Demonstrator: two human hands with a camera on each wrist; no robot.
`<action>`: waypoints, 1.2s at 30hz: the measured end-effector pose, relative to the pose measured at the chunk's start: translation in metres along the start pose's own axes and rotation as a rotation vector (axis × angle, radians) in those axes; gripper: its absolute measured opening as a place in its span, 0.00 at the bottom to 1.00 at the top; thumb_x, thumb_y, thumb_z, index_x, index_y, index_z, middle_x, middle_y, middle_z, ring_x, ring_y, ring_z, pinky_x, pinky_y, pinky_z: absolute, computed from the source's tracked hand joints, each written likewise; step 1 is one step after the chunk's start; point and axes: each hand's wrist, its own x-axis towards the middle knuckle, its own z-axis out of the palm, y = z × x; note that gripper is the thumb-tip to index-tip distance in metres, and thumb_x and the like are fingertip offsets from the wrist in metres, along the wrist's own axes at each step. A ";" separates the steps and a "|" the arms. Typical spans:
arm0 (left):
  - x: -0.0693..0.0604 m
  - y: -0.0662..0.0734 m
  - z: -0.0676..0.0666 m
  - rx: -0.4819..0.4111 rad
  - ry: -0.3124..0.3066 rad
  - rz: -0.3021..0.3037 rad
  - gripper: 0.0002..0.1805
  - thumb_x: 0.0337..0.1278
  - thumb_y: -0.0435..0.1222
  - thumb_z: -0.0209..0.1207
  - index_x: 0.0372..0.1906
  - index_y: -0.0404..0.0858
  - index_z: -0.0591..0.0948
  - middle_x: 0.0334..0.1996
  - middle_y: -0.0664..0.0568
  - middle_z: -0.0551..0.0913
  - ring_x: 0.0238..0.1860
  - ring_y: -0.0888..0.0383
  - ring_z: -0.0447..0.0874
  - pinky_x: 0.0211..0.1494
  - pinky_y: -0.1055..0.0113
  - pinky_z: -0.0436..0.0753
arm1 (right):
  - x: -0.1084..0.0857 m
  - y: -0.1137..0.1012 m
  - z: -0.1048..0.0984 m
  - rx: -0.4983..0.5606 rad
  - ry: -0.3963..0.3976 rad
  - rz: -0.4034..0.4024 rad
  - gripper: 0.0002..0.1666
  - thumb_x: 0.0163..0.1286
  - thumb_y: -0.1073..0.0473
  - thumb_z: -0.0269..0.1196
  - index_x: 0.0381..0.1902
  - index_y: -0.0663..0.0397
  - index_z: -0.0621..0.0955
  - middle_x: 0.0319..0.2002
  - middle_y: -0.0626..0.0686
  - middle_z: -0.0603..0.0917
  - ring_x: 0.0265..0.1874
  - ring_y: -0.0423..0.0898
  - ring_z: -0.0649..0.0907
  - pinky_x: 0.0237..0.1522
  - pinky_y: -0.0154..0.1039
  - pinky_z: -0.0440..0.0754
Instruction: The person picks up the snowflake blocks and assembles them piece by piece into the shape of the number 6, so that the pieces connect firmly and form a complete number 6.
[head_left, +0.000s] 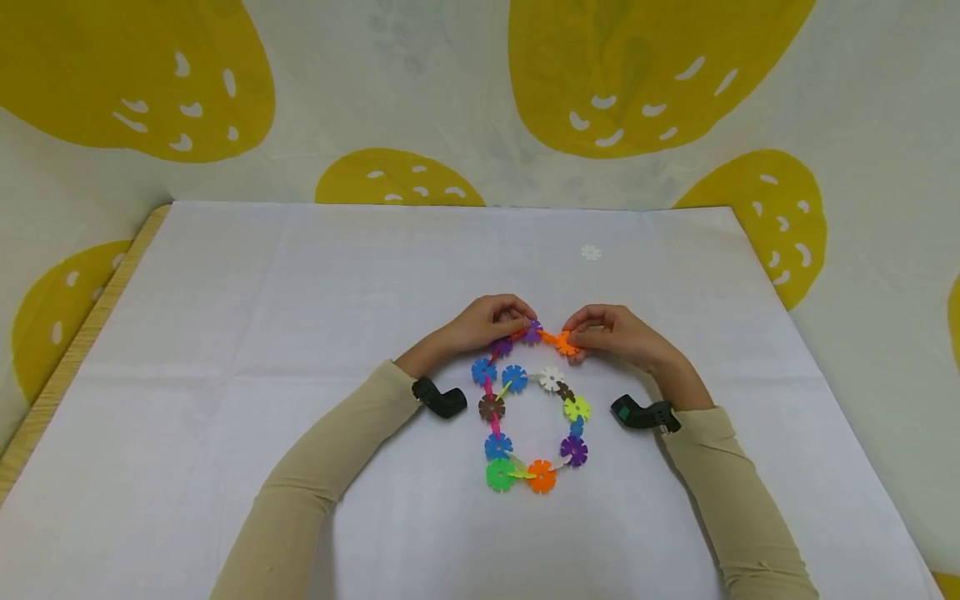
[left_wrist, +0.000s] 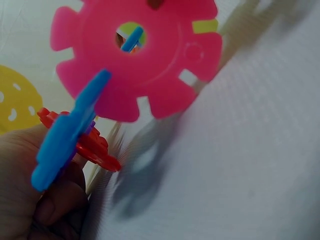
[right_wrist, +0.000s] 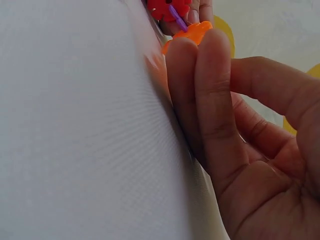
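Note:
Notched plastic snowflake discs of many colours are slotted together into a loop with a curved arm at its top left. At the far part of that arm, my left hand [head_left: 489,322] pinches a purple disc [head_left: 533,332]. My right hand [head_left: 621,337] pinches an orange disc [head_left: 567,343] at the arm's end, joined to the purple one through another orange disc. In the left wrist view a pink disc [left_wrist: 135,92], a blue disc [left_wrist: 55,150] and a red disc [left_wrist: 100,152] stand before the hand. Fingers partly cover the orange piece [right_wrist: 197,32] in the right wrist view.
A loose white disc [head_left: 591,252] lies farther back on the white tablecloth [head_left: 262,333]. Nearest to me, the loop ends in a green disc [head_left: 500,475] and an orange one. A curtain with yellow shapes hangs behind the table. Black cameras sit on both wrists.

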 end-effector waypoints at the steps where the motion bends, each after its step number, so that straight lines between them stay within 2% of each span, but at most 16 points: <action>1: 0.000 0.000 0.000 -0.001 0.002 0.001 0.12 0.68 0.34 0.56 0.51 0.33 0.81 0.37 0.46 0.84 0.26 0.63 0.73 0.32 0.74 0.72 | 0.000 0.000 0.000 0.003 -0.002 -0.001 0.17 0.69 0.60 0.64 0.50 0.66 0.77 0.37 0.58 0.82 0.30 0.49 0.87 0.45 0.35 0.83; 9: 0.001 -0.001 0.000 -0.005 0.004 -0.003 0.12 0.68 0.35 0.56 0.51 0.33 0.81 0.36 0.47 0.84 0.25 0.62 0.73 0.32 0.73 0.72 | 0.001 0.001 0.001 0.019 -0.027 -0.024 0.16 0.69 0.62 0.63 0.49 0.68 0.76 0.37 0.59 0.81 0.30 0.49 0.87 0.43 0.36 0.84; 18: 0.000 -0.001 -0.002 -0.004 0.022 -0.036 0.11 0.68 0.34 0.57 0.50 0.34 0.81 0.33 0.49 0.84 0.25 0.64 0.73 0.31 0.73 0.71 | 0.005 -0.001 0.007 0.061 0.039 -0.025 0.17 0.70 0.64 0.62 0.50 0.71 0.75 0.37 0.58 0.82 0.30 0.48 0.88 0.44 0.34 0.83; 25: 0.000 0.001 0.000 -0.031 0.015 -0.048 0.11 0.67 0.33 0.58 0.49 0.31 0.82 0.30 0.49 0.84 0.23 0.64 0.72 0.28 0.74 0.70 | 0.007 0.000 0.008 0.076 0.036 -0.034 0.16 0.70 0.66 0.61 0.51 0.73 0.75 0.37 0.59 0.82 0.30 0.47 0.88 0.44 0.35 0.83; 31: 0.000 0.002 0.001 -0.030 0.016 -0.047 0.12 0.68 0.34 0.57 0.50 0.32 0.81 0.33 0.48 0.84 0.24 0.63 0.73 0.30 0.74 0.71 | 0.006 -0.001 0.010 0.042 0.048 -0.046 0.16 0.70 0.65 0.62 0.51 0.72 0.76 0.35 0.58 0.84 0.28 0.46 0.87 0.41 0.34 0.84; 36: 0.000 0.002 0.001 0.007 -0.007 -0.026 0.13 0.69 0.36 0.57 0.51 0.34 0.83 0.32 0.50 0.84 0.24 0.63 0.72 0.30 0.73 0.71 | 0.003 -0.003 0.009 -0.034 0.047 -0.048 0.17 0.71 0.59 0.62 0.50 0.66 0.78 0.31 0.60 0.84 0.23 0.48 0.82 0.32 0.35 0.83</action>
